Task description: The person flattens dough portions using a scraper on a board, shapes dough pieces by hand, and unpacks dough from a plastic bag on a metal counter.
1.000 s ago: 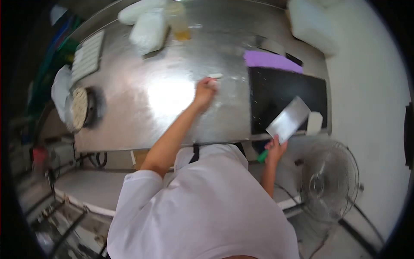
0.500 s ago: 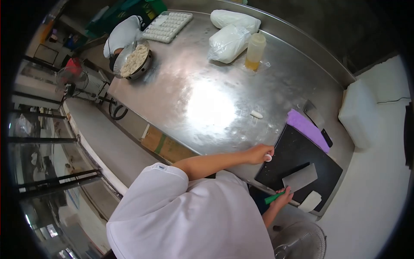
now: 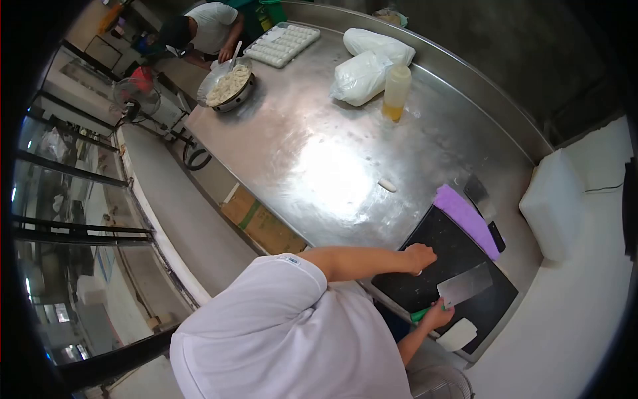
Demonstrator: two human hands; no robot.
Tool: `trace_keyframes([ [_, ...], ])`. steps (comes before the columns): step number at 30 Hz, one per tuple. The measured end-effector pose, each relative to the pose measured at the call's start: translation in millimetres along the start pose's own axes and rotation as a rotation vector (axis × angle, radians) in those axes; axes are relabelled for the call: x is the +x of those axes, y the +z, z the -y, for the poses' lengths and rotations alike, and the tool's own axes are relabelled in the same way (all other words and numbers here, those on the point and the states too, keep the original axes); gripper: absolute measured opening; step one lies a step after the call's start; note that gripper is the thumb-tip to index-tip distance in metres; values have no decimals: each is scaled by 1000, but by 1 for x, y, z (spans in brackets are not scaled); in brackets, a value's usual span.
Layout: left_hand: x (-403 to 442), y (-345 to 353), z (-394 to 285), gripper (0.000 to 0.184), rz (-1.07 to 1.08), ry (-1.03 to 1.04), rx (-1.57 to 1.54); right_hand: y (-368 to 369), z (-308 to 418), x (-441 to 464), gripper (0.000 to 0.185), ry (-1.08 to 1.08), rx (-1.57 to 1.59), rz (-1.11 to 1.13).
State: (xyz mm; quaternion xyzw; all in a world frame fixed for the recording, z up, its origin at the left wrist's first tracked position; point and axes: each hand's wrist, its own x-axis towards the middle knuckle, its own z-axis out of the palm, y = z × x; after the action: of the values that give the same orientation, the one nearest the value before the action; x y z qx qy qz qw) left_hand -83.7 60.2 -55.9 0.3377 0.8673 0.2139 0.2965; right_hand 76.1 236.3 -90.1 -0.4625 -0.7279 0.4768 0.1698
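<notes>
My left hand [image 3: 420,257] is closed over the near left part of a black board [image 3: 435,233], with a small white dough piece peeking out under it. My right hand [image 3: 438,314] grips the green handle of a cleaver [image 3: 465,286], its broad blade above the board. Along the board's far edge lies a purple cloth [image 3: 465,219]. A white flat item [image 3: 457,334] rests at the near right corner. One small white dough strip [image 3: 387,186] is on the steel table [image 3: 272,163], beyond my left hand.
Bottle of yellow liquid [image 3: 397,93], white bags [image 3: 362,76], white tray [image 3: 282,45] and bowl of pale filling [image 3: 230,86] stand farther off. A co-worker [image 3: 209,30] leans near the bowl. A second blade [image 3: 478,196] lies beyond the cloth; a white block [image 3: 555,203] is right.
The view has turned. My left hand has gone from the steel table to the black board with the white piece. The cleaver stays in my right hand.
</notes>
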Motion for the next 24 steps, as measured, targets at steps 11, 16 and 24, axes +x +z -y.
trace_keyframes([
  [11, -65, -17, 55, 36, -310, 95, -537, 16, 20, 22, 59, -254, -487, -77],
  [16, -145, -60, 162, 45, -938, -2, -997, 39, 63, -15, 58, -600, -671, -509],
  [24, -311, -161, 382, 63, -1486, -72, -1980, 205, 159, -171, 50, -490, 55, -126],
])
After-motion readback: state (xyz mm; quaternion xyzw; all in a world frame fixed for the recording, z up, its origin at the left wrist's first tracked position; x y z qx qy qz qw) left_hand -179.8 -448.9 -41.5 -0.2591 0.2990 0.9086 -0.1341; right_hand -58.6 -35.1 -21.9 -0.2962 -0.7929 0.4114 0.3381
